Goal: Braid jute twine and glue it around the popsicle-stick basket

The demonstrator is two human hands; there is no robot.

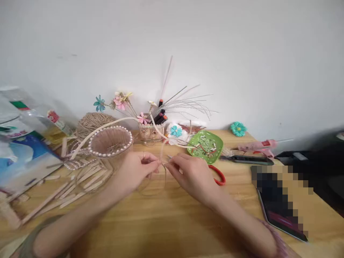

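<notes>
My left hand (141, 166), with a ring on one finger, is closed in a pinch on a thin beige cord (161, 152). Just right of it, my right hand (193, 175) pinches the same cord, fingertips nearly touching the left ones. Part of the cord stands up above the fingers, and a thin length dangles below. Under or behind my right hand are scissors with a red handle (220, 176); whether they rest on the table cannot be told. A green plate (219, 143) with small beads and bits lies beyond that hand.
Left are a pearl-rimmed basket (129, 145), a twine ball (91, 123), loose wooden sticks (53, 199) and plastic packs (24, 150). A decorated pot (152, 132) holds flowers and markers at the back. Right are a pink glue gun (252, 145), a black-handled tool (249, 159) and a phone (274, 204).
</notes>
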